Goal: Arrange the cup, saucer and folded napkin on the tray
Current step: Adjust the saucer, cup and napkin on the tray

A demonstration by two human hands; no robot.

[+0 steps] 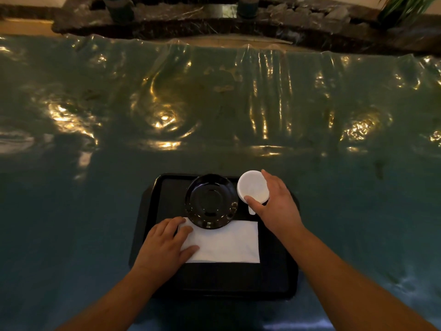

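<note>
A black tray [214, 280] lies on the table in front of me. On its far part sits a black saucer [211, 201], whose near rim overlaps a folded white napkin [226, 244]. My left hand [164, 244] rests flat on the napkin's left end, fingers spread. My right hand [276, 206] grips a white cup [253, 186] by its rim, just right of the saucer at the tray's far right corner. The cup's handle shows below my thumb. Whether the cup touches the tray I cannot tell.
The table is covered by a wrinkled, shiny teal plastic sheet [214, 103] with bright light reflections. A dark stone ledge [214, 22] with two dark cylinders runs along the far edge. A green plant [405, 8] stands at the far right.
</note>
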